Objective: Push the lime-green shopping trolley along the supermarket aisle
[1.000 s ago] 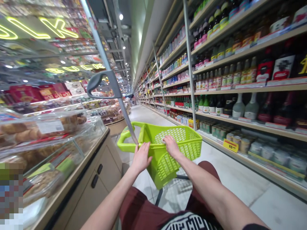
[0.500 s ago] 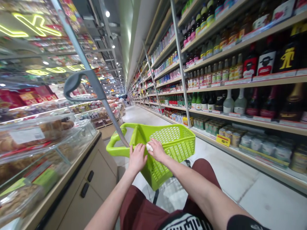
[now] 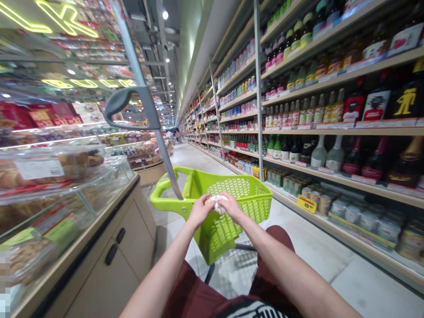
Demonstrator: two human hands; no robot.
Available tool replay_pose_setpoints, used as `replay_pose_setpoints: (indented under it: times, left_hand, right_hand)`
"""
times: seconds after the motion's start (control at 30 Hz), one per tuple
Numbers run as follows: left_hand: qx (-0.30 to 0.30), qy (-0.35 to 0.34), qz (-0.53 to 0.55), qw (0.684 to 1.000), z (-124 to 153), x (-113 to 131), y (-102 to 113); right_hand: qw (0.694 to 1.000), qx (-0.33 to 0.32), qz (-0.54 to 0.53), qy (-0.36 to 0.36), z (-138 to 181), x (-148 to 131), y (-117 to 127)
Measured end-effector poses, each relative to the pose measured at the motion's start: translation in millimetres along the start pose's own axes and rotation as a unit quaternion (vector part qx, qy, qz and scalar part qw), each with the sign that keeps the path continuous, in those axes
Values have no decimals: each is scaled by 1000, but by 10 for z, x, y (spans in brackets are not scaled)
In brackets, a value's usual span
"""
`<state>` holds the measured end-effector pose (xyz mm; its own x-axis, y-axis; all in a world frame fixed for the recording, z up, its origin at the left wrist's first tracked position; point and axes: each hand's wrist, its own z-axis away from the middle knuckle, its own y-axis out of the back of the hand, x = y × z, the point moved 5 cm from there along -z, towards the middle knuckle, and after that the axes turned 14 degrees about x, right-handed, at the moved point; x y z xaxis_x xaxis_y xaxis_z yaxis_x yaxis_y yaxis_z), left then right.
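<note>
Both hands come together over the near rim of a green shopping cart basket (image 3: 212,247). Between them is a crumpled white tissue (image 3: 218,203). My left hand (image 3: 200,211) has its fingers closed on the tissue's left side. On the right side, my right hand (image 3: 232,208) pinches the same tissue. The fingertips are partly hidden behind it. A grey pole (image 3: 165,154) with a looped grey handle (image 3: 132,108) rises from the cart's left end.
Tall shelves (image 3: 298,131) of bottles and cans line the right side, with a yellow price tag (image 3: 306,203) low down. At left stands a display counter (image 3: 115,247) with packaged food under clear covers. A tiled aisle (image 3: 205,157) runs ahead between them.
My left hand has left the cart's rim and moved right to grip the tissue that my right hand held. The tissue looks more spread out. The view has shifted slightly.
</note>
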<state>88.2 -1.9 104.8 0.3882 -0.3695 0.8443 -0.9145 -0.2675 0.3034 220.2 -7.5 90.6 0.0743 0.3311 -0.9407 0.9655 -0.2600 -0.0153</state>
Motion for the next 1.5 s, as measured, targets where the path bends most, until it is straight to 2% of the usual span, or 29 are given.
replay_pose_setpoints:
  times: [0.1,0.2,0.3,0.37,0.43,0.5,0.6,0.67,0.7,0.77,0.83,0.9,0.93,1.0,1.07,1.13,1.2,1.27,1.4,1.5]
  left_hand:
    - [17,91,55,994,88,-116,-98]
    - [45,160,152,974,233,-149,-180]
    - [17,209,233,950,331,-109,-267]
    - [5,204,220,954,334,-73,-275]
    - [25,156,149,976,295,-40,-228]
    - [83,67,36,994,254,16,-145]
    - [147,-87,-79,982,264,160,-89]
    - [117,-152,-69,979,293,236,-142]
    - [88,-158,-48,982,296,249,-179]
    - [66,-107,-7,992,263,213,-214]
    - [81,-10,33,996,200,115,-213]
    - [76,66,76,992,145,27,-233]
    - [63,82,89,991,122,4,-249]
    - [60,85,72,992,78,-9,-246]
    - [96,69,8,993,29,8,-190]
    - [130,60,-47,989,-19,29,-142]
    - [140,72,-43,987,-59,22,-142]
    - [119,106,16,987,-77,-27,-202]
    - [56,149,99,982,-35,-110,-368]
    - [25,138,122,983,12,-57,-431]
  right_hand:
    - [991,94,71,68,66,-57,24]
    - [960,181,139,162,139,-132,79]
    - [944,211,158,200,163,-161,132]
    - [944,216,157,194,151,-140,164]
    - [952,209,139,177,138,-93,166]
    - [969,182,88,143,134,-19,122]
    - [993,99,-44,47,155,115,-21]
    - [988,62,-139,-24,179,183,-94]
    - [980,62,-180,-58,184,210,-105]
    - [960,92,-238,-114,179,261,-81]
    - [948,119,-259,-140,161,285,-45]
    - [954,118,-245,-130,138,270,-24]
    - [961,115,-221,-118,130,257,-11]
    - [980,127,-137,-61,120,202,46]
    - [988,141,-31,53,129,87,111]
    - [977,93,49,185,168,-41,89]
    - [964,17,89,251,200,-84,17]
    - [968,-8,101,230,167,-43,-17]
    - [993,33,77,82,4,114,15]
    - [991,66,103,49,-89,145,72]
